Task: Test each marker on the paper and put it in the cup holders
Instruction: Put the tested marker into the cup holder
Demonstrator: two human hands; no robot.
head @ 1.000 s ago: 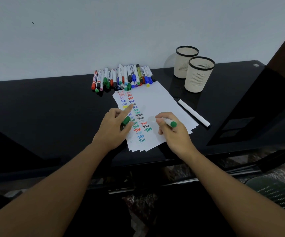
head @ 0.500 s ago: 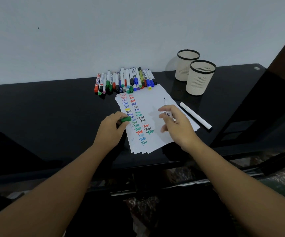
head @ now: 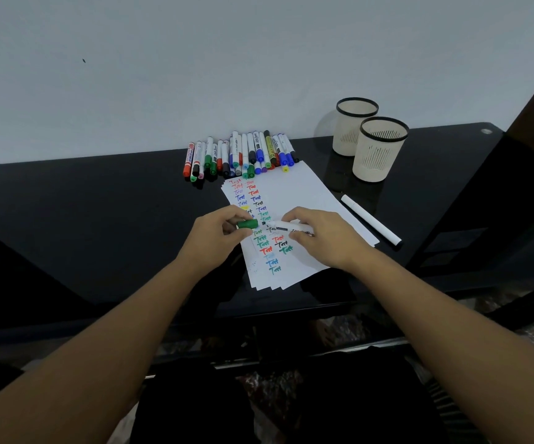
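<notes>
**A:** Why were both hands bunched over the middle of the sheet?

**B:** I was about to recap, I'd judge. My left hand [head: 217,233] pinched the green cap [head: 247,224] between thumb and fingertips, its open end facing right. My right hand [head: 318,233] had its fingers curled round the white marker [head: 286,228], tip pointed left at the cap, just short of it. I kept them level so the two would line up.

**A:** And the paper?

**B:** The paper [head: 294,193] lay in the centre of the frame, rows of coloured test words down its left side, right beneath my hands.

**A:** What else was about?

**B:** The pile of markers [head: 240,155] lay along the paper's top edge. Two cup holders [head: 379,149] stood at upper right, both looking empty. A loose white marker [head: 369,224] lay on the black bench [head: 99,213] just right of the paper, roughly between my hand and the holders, so I would have needed to lift over it.
</notes>
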